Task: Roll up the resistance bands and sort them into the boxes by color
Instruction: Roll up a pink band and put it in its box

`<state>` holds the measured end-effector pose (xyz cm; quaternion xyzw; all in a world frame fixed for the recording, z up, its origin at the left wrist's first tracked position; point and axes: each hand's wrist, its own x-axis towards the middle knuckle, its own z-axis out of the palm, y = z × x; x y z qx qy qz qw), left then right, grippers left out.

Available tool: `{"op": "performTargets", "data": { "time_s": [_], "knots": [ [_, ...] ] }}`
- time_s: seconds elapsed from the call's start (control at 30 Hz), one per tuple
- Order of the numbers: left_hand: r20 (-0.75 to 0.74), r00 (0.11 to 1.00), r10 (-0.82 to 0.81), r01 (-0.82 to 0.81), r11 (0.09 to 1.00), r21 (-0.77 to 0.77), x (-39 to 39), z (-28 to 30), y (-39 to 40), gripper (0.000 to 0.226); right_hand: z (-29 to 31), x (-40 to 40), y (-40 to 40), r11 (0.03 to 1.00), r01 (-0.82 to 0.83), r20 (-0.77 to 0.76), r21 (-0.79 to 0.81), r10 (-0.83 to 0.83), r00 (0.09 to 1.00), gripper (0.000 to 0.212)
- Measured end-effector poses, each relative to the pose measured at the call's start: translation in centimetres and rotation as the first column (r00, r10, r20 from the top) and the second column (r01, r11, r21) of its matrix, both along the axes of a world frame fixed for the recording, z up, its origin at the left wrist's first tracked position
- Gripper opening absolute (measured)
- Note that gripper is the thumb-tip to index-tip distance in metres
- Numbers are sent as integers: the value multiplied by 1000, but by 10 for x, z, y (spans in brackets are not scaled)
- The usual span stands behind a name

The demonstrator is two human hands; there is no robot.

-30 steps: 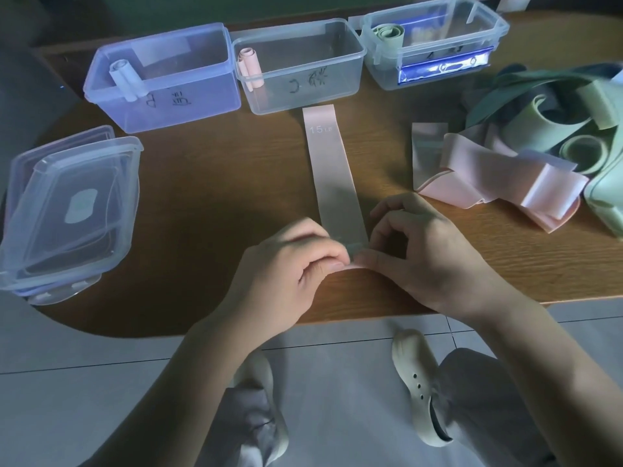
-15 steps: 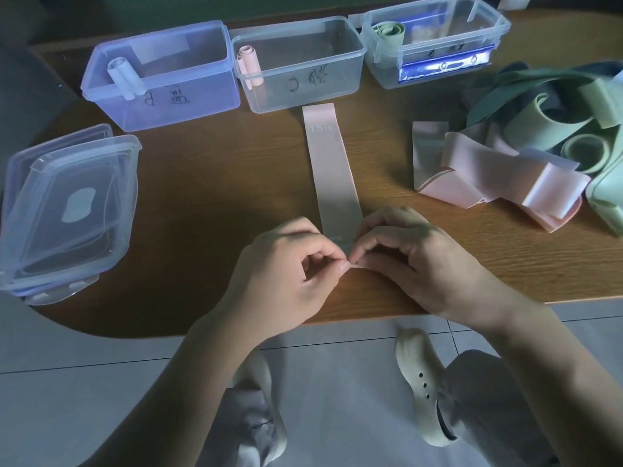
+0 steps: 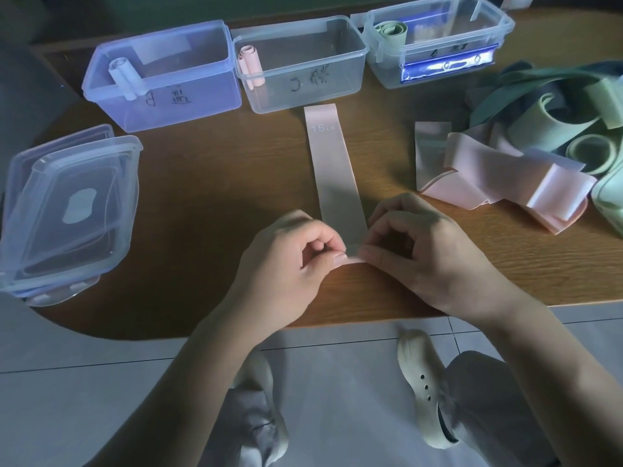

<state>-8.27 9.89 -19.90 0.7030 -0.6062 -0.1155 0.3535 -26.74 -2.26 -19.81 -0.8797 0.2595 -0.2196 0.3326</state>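
Observation:
A pink resistance band (image 3: 332,170) marked "15 LB" lies flat on the wooden table (image 3: 209,183), running away from me. My left hand (image 3: 286,264) and my right hand (image 3: 424,251) pinch its near end between thumbs and fingertips, curling the edge into a small roll. Three open boxes stand in a row at the back: a bluish box (image 3: 188,96) with a pale rolled band (image 3: 123,74), a clear box (image 3: 303,82) with a pink rolled band (image 3: 249,64), and a clear box (image 3: 435,52) with a green rolled band (image 3: 392,32).
A tangled heap of loose pink bands (image 3: 505,183) and green bands (image 3: 553,123) lies on the table at the right. Stacked clear box lids (image 3: 67,203) sit at the left edge. My legs and pale shoes are below the table's near edge.
My hands have edged slightly farther along the band as its near end curls over; the band's flat length looks a little shorter. Nothing else moved.

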Motion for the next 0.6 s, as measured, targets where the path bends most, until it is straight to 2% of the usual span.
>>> {"op": "performTargets", "data": {
  "time_s": [0.1,0.23,0.4,0.6],
  "knots": [
    [40,999,-1,2,1000,-19,-2,-2,-1,6,-2,4,1,999,40,18,-10,-40,999,10],
    [84,993,-79,83,995,-46,-1,-2,1,10,-5,6,1,998,60,15,-17,-59,998,11],
    [55,996,-70,74,995,-64,1,1,1,7,-5,6,0,998,66,18,-8,-66,998,12],
    [80,997,2,4,997,-75,0,-2,-2,8,0,3,-1,996,-84,80,0,83,993,4]
  ]
}}
